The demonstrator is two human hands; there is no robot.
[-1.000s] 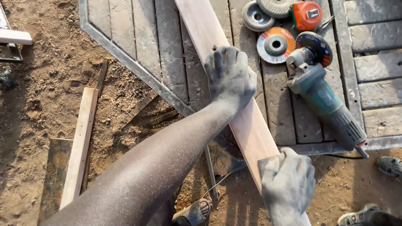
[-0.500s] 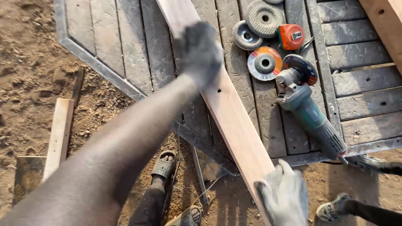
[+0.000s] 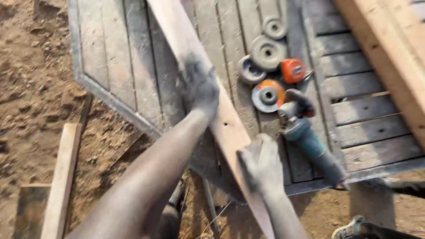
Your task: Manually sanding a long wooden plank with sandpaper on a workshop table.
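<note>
Head view: outdoors, sandy ground (image 3: 35, 88), loose timber strip (image 3: 62, 177) near left. Grey slatted wooden panel (image 3: 115, 66) as work surface. Right hand (image 3: 261, 166), near, fingers curled over long plank (image 3: 226, 124) edge. Left hand (image 3: 199, 86), farther, spread flat on same plank. Angle grinder (image 3: 310, 141) and grinding discs (image 3: 265, 57) right, far.

Colours on a dusty grey work platform

Pale tan wooden plank (image 3: 230, 128); teal-bodied angle grinder (image 3: 310, 146); orange round tape measure (image 3: 293, 71); orange-rimmed grinding disc (image 3: 268, 95); 3 grey discs (image 3: 267, 53); reddish-brown soil (image 3: 31, 88).
</note>
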